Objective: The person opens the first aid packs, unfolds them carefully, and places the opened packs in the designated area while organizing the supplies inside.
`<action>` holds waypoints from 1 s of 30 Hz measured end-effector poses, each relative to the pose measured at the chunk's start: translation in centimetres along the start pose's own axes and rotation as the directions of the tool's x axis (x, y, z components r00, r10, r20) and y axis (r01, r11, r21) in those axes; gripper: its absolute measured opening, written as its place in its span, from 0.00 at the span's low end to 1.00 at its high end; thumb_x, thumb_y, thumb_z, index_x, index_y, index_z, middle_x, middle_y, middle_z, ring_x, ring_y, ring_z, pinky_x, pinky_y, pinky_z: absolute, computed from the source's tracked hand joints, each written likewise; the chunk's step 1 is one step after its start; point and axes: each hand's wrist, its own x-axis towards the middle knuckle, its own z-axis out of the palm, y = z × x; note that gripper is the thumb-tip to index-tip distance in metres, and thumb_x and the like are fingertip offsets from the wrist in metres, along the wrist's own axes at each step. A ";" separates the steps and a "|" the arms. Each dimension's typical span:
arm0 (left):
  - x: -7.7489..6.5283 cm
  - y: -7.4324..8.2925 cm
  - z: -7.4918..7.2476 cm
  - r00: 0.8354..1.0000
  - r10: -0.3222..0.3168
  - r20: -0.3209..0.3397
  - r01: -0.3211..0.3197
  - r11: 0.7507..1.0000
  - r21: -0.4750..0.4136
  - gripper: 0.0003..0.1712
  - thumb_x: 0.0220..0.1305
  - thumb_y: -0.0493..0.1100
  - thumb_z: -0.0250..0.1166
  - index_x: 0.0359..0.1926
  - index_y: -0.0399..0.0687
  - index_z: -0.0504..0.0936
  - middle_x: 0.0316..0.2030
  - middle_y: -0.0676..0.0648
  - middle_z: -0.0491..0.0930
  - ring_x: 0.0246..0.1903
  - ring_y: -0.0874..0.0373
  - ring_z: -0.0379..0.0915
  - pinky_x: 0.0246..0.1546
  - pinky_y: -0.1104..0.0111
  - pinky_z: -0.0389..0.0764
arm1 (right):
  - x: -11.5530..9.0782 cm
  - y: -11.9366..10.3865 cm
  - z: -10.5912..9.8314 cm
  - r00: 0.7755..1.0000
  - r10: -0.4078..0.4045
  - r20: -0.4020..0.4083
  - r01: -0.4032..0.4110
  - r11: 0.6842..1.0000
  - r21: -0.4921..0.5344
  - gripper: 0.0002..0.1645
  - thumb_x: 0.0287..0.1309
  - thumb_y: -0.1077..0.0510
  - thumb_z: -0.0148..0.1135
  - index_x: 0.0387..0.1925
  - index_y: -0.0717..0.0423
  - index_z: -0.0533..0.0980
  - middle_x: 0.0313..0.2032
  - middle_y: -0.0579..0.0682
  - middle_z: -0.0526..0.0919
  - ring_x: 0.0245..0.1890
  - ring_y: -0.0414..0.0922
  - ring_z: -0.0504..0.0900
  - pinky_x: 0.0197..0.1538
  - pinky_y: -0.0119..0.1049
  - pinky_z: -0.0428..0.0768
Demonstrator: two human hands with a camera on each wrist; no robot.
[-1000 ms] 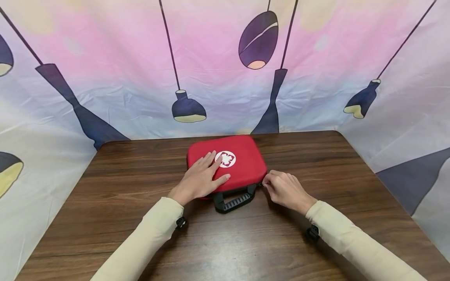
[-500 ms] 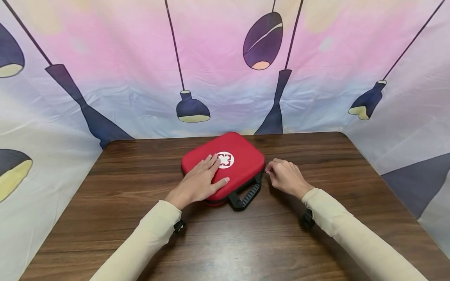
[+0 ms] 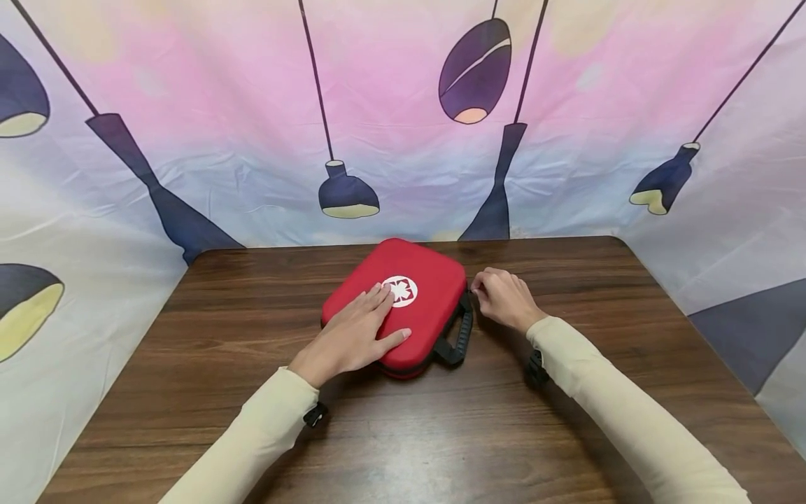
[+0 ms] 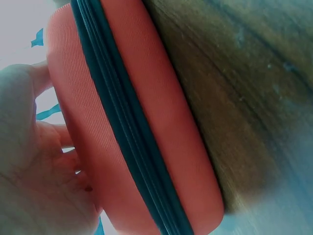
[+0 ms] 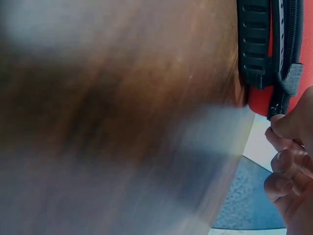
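A red first-aid case (image 3: 431,273) with a white emblem lies closed side down on the table, turned at an angle. My left hand (image 3: 352,334) rests on its lid with straight fingers, the fingertips at the emblem. A black handle (image 3: 464,334) sticks out from the side facing right. At the case's right corner, my right hand (image 3: 506,297) pinches the zipper pull (image 5: 276,108) between thumb and index finger, its other fingers curled. The black zipper band (image 4: 122,117) runs along the case's side in the left wrist view. Fingers mostly hide the pull.
The brown wooden table (image 3: 220,364) extends around the case on all sides. Behind its far edge hangs a cloth backdrop (image 3: 252,105) printed with lamps. A small black device (image 3: 315,414) sits at the left wrist, another (image 3: 537,369) at the right.
The case has turned counterclockwise under my left hand, so its handle swung from the front to the right. My right hand has moved farther from me along with the corner.
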 end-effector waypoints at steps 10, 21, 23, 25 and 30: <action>-1.0 0.7 -0.1 1.000 0.007 0.002 -0.007 1.000 -0.013 0.48 0.71 0.66 0.56 0.77 0.39 0.58 0.78 0.41 0.54 0.78 0.46 0.41 0.77 0.57 0.45 | 2.5 0.4 1.0 0.998 0.056 0.018 -0.056 0.998 0.016 0.06 0.60 0.66 0.61 0.34 0.59 0.84 0.32 0.52 0.82 0.29 0.50 0.81 0.32 0.47 0.81; -1.1 1.2 0.1 1.000 0.020 0.014 -0.019 0.997 -0.079 0.46 0.70 0.65 0.58 0.77 0.43 0.60 0.78 0.45 0.55 0.78 0.48 0.45 0.76 0.58 0.48 | 4.4 0.7 1.7 0.993 0.117 0.027 -0.119 0.989 0.089 0.06 0.63 0.63 0.63 0.37 0.59 0.85 0.36 0.55 0.86 0.34 0.54 0.84 0.37 0.52 0.82; -1.1 1.2 0.3 1.000 0.024 0.011 -0.023 0.996 -0.091 0.47 0.69 0.67 0.59 0.78 0.44 0.60 0.78 0.46 0.55 0.78 0.48 0.46 0.76 0.59 0.48 | 4.5 1.0 1.9 0.993 0.116 0.028 -0.118 0.987 0.107 0.06 0.63 0.64 0.63 0.37 0.59 0.85 0.37 0.55 0.86 0.35 0.54 0.85 0.38 0.52 0.82; -1.1 1.2 0.4 1.000 0.030 0.010 -0.029 0.996 -0.086 0.49 0.68 0.68 0.58 0.78 0.45 0.58 0.78 0.47 0.54 0.78 0.50 0.45 0.76 0.59 0.47 | 4.6 1.3 2.0 0.994 0.110 0.028 -0.113 0.986 0.124 0.06 0.63 0.65 0.63 0.37 0.60 0.85 0.37 0.55 0.87 0.36 0.54 0.85 0.40 0.52 0.82; -1.0 1.0 0.9 1.000 0.026 0.010 -0.025 0.998 -0.055 0.51 0.69 0.71 0.54 0.80 0.45 0.53 0.80 0.47 0.48 0.78 0.53 0.42 0.77 0.60 0.43 | 4.7 2.0 2.1 0.995 0.088 0.039 -0.094 0.983 0.159 0.06 0.61 0.67 0.64 0.37 0.61 0.85 0.36 0.55 0.87 0.35 0.53 0.85 0.41 0.51 0.82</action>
